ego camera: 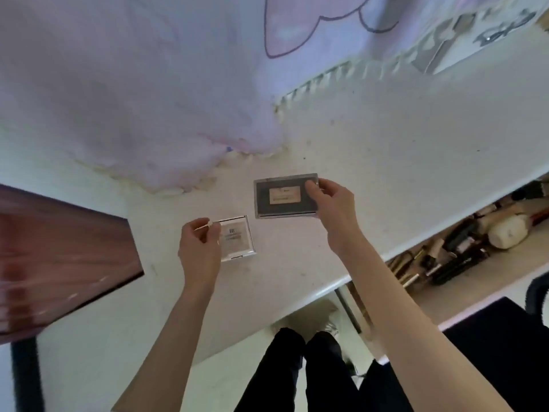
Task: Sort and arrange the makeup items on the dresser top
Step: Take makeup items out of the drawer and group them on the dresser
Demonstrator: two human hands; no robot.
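White dresser top (371,162) runs across the view, marked with small dark specks and bordered at the back by a pale lilac cloth (133,93) whose scalloped edge lies on the surface. At the left edge sits a dark reddish-brown board (59,254), blurred. Right hand (332,209) grips the right end of a grey rectangular palette (282,197), thumb curled over its top face and remaining fingers under the edge; the palette bears a small tan label at its centre, and whether it rests on the surface or is lifted just above it cannot be determined. Left hand (199,248) has its fingers curled, pinching a thin pale stick (205,226) with a whitish tip between thumb and forefinger. Just beside that hand, partly covered by its fingers, a clear square compact (239,242) lies flat on the dresser, close to the palette but apart from it. Below the right edge of the dresser, an open compartment (463,248) holds a jumble of dark tools and a white rounded object, too blurred to identify.
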